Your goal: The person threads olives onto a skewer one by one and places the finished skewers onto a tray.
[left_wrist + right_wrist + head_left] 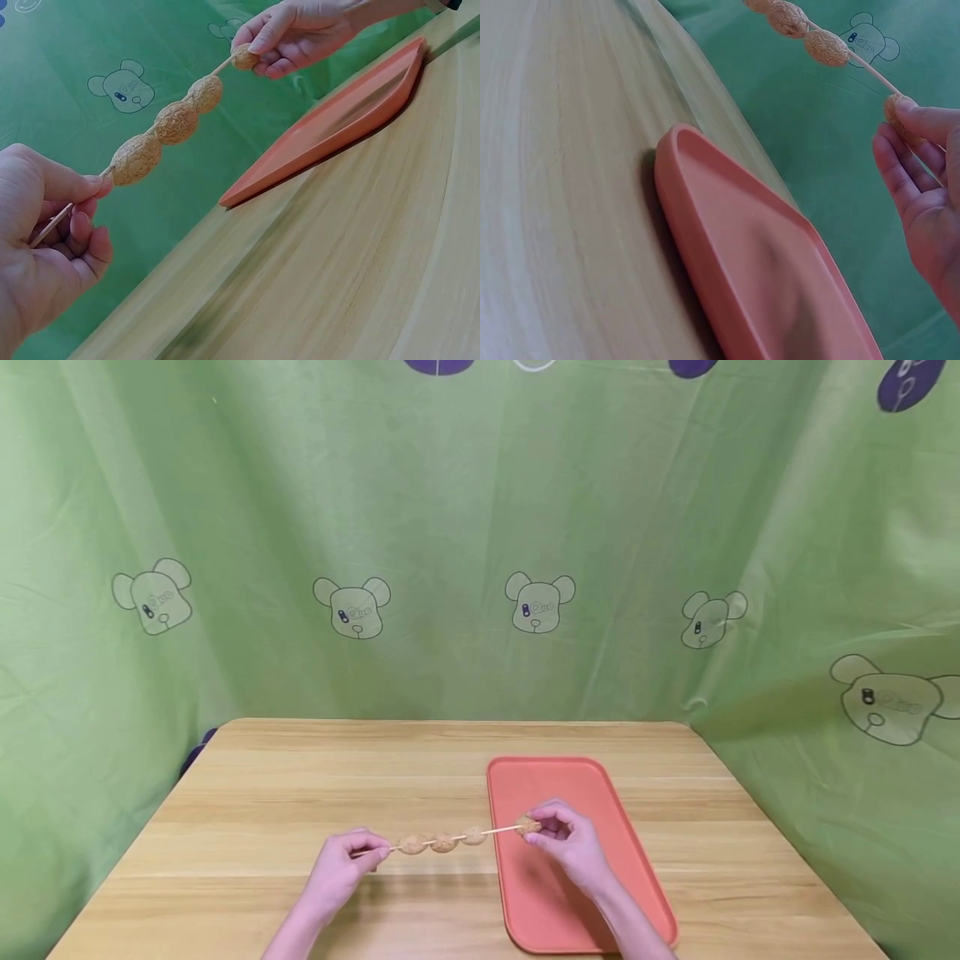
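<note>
A thin wooden skewer (501,830) is held level above the table, threaded through three wrinkled golden-brown oval balls (176,122) toward its left part. My left hand (337,868) pinches the skewer's left end between thumb and forefinger, right beside the first ball. On the other end sits a smaller golden-brown ball (892,111), gripped by the thumb and fingertips of my right hand (572,847). A bare stretch of stick separates this ball from the other three. The right hand is over a coral-red tray (547,893).
The tray lies lengthwise on the right half of a light wooden table (360,777), with hand shadows across it. A green curtain (450,510) printed with bear heads surrounds the table at the back and sides.
</note>
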A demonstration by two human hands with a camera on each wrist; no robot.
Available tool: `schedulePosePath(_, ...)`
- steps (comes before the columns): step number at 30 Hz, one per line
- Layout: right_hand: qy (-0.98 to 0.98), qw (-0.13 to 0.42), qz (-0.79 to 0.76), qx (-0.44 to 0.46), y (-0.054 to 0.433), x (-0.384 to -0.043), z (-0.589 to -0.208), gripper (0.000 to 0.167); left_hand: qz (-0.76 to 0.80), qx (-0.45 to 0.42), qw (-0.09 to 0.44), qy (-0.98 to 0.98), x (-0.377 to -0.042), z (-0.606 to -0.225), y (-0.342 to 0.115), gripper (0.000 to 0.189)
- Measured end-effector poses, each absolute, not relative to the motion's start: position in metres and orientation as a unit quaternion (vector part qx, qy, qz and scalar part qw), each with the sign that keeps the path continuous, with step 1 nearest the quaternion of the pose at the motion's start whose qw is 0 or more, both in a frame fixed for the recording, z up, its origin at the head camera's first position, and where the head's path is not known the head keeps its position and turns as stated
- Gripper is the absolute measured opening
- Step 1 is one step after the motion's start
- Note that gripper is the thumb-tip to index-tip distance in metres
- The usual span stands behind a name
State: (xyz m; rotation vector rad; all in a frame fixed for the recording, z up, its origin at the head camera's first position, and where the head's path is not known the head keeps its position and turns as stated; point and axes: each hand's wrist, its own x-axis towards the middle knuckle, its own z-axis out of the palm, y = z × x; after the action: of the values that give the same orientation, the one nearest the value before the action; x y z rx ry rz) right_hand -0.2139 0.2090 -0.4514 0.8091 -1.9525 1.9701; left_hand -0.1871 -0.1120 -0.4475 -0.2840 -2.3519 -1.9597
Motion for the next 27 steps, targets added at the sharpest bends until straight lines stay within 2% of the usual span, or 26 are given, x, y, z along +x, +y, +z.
schedulePosePath(7,-0.667,0.132,0.679,0.276,0.2071,-0.2129,-0.4511,0.028,-0.64,-0.088,0.031,-0.762,-0.1888,-0.4477,-0.1111,0.007)
schedulePosePath(14,-0.642,0.098,0.705,0.285,0.2075,-0.2106,-0.4513,0.031,-0.642,-0.085,0.027,-0.762,-0.1897,-0.4465,-0.1109,0.008)
schedulePosePath(21,-0.63,0.11,0.719,0.272,0.2084,-0.2105,-0.4522,0.023,-0.642,-0.091,0.024,-0.761,-0.1913,-0.4443,-0.1096,0.009)
schedulePosePath(27,-0.623,0.115,0.723,0.275,0.2091,-0.2122,-0.4519,0.022,-0.643,-0.097,0.018,-0.759,-0.1928,-0.4436,-0.1083,0.009)
